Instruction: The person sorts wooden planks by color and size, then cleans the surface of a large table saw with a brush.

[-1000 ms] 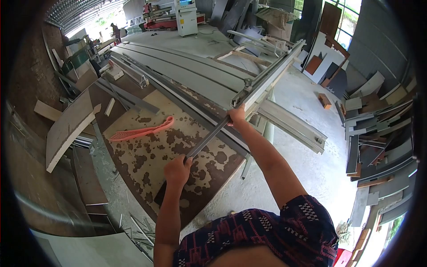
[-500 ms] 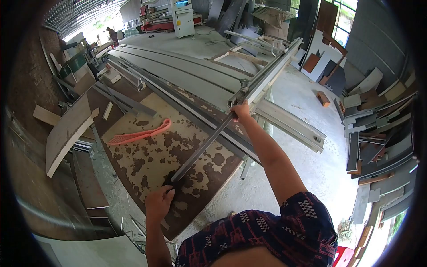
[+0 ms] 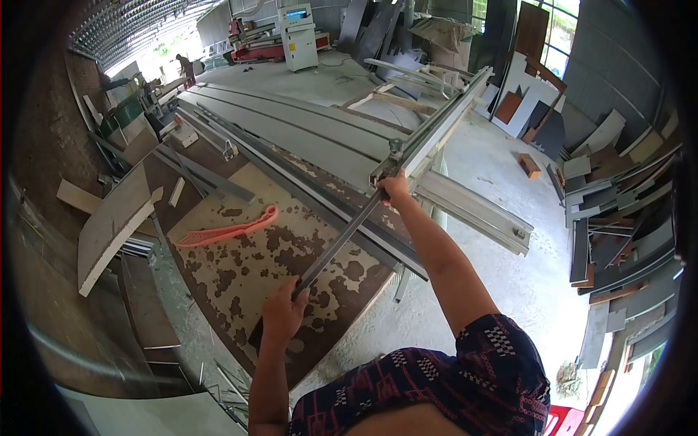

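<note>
A long narrow dark strip [image 3: 338, 241] runs diagonally over the worn, patchy table board [image 3: 218, 280]. Its near end is in my left hand [image 3: 282, 311], whose fingers are closed around it. My right hand [image 3: 395, 189] grips the far end, close to the metal fence rail [image 3: 451, 120] and its clamp block. Under the strip pass the long rails [image 3: 305, 185] of the sliding table. A pink-orange plastic push handle [image 3: 233, 229] lies on the board, left of the strip. Something dark shows just below my left hand, partly hidden by it.
A pale board [image 3: 116, 225] leans at the left edge of the table. Metal support arms [image 3: 476, 211] jut out to the right. Offcuts [image 3: 611, 232] are stacked along the right wall. A white machine cabinet [image 3: 298, 43] stands at the back, and a person [image 3: 185, 67] is far off at the left.
My left hand has moved up and to the right along the near end of the strip and now wraps around it. My right hand has barely moved.
</note>
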Demonstrator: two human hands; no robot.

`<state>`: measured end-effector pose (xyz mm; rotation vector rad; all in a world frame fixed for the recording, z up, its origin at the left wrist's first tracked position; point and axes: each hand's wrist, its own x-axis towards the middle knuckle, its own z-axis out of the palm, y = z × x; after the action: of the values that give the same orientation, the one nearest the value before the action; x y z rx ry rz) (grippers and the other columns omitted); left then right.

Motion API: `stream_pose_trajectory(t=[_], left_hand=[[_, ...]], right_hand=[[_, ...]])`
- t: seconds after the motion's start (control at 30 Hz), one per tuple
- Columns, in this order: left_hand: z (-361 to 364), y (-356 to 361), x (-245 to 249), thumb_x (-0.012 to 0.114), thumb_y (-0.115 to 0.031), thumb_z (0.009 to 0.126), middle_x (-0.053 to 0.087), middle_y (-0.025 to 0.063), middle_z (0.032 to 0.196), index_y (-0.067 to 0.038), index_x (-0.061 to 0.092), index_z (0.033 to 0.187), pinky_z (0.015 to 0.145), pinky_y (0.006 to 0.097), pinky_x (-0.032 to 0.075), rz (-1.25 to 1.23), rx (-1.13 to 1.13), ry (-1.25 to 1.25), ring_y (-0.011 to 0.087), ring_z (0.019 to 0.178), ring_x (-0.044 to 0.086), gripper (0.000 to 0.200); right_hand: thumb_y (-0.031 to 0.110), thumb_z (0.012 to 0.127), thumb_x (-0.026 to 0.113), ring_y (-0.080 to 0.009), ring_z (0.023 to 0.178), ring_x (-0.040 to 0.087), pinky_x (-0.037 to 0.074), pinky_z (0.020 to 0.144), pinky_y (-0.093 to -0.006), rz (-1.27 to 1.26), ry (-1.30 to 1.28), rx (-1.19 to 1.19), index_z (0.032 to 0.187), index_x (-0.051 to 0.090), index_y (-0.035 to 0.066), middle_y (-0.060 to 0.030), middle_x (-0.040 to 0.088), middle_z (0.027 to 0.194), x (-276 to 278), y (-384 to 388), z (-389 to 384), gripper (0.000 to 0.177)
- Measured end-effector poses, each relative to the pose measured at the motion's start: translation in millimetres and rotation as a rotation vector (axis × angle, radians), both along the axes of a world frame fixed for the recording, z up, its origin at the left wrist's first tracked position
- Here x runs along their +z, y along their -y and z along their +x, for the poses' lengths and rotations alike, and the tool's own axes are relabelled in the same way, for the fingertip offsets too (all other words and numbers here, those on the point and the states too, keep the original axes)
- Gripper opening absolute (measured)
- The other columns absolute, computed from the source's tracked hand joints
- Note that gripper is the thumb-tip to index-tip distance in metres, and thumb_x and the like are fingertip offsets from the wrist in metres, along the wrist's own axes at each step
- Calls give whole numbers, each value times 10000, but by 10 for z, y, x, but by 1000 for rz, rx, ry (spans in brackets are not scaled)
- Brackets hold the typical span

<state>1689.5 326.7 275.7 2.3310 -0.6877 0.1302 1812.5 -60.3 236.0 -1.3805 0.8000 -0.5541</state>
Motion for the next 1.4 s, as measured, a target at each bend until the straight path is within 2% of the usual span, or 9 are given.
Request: stream_pose_trajectory(t=[0.37, 0.73, 0.83, 0.93, 1.03, 1.13, 1.17, 1.27, 1.4], left_hand=[[195, 320, -56, 561, -261, 839, 579, 123, 629, -40, 584, 927, 591, 415, 444, 145, -82, -43, 334, 630, 579, 239], [659, 576, -194, 545, -268, 843, 568, 140, 611, -46, 546, 784, 557, 437, 449, 196, -123, 81, 340, 603, 581, 230], [721, 659, -193, 538, -272, 844, 570, 142, 613, -47, 546, 789, 564, 445, 448, 195, -121, 93, 342, 605, 581, 232], [786, 737, -205, 530, -276, 846, 571, 142, 618, -49, 543, 791, 574, 452, 447, 184, -130, 57, 345, 619, 581, 234], [807, 864, -246, 529, -275, 847, 569, 138, 621, -52, 536, 784, 581, 455, 445, 176, -112, 57, 344, 630, 581, 231], [828, 1043, -218, 529, -274, 848, 567, 134, 620, -55, 530, 774, 581, 457, 444, 174, -100, 51, 341, 632, 580, 231], [838, 1110, -206, 530, -274, 849, 567, 133, 619, -55, 529, 771, 581, 457, 443, 172, -98, 42, 341, 631, 580, 232], [900, 1303, -229, 524, -276, 853, 567, 134, 620, -55, 529, 773, 582, 454, 441, 164, -93, 48, 342, 628, 578, 235], [960, 1507, -232, 520, -279, 854, 571, 130, 623, -52, 528, 765, 595, 452, 444, 182, -77, 4, 349, 632, 577, 244]], right_hand=[[-55, 678, 628, -226, 371, 514, 354, 243, -366, 7, 59, 37, 1308, 139, 102, -135, 523, 615, -154, 401, 95, 812], [-1, 734, 621, -250, 365, 528, 409, 258, -404, 38, 7, 150, 1275, 185, 77, -134, 529, 593, 11, 393, 133, 699], [29, 746, 622, -250, 364, 531, 422, 271, -393, -2, -8, 106, 1284, 182, 77, -132, 539, 580, 14, 319, 99, 697], [65, 751, 639, -225, 353, 513, 371, 263, -346, -30, -44, 77, 1280, 228, 76, -123, 538, 560, 73, 342, 81, 670], [98, 742, 663, -194, 342, 487, 323, 286, -309, -186, -226, 199, 1268, 286, 76, -112, 531, 545, 78, 666, 129, 647], [107, 727, 678, -177, 341, 466, 299, 309, -302, -127, -261, 241, 1171, 399, 53, -99, 518, 532, 59, 971, 186, 527], [95, 714, 677, -180, 354, 476, 323, 321, -312, -119, -256, 259, 1051, 453, 40, -93, 502, 520, 93, 1023, 173, 408], [69, 707, 673, -177, 361, 475, 323, 318, -313, -90, -184, 149, 946, 462, 42, -88, 487, 515, 129, 1083, 189, 319], [63, 733, 636, -178, 359, 478, 331, 313, -308, -43, -186, 234, 929, 454, 46, -89, 486, 514, 59, 1356, 311, 268]])
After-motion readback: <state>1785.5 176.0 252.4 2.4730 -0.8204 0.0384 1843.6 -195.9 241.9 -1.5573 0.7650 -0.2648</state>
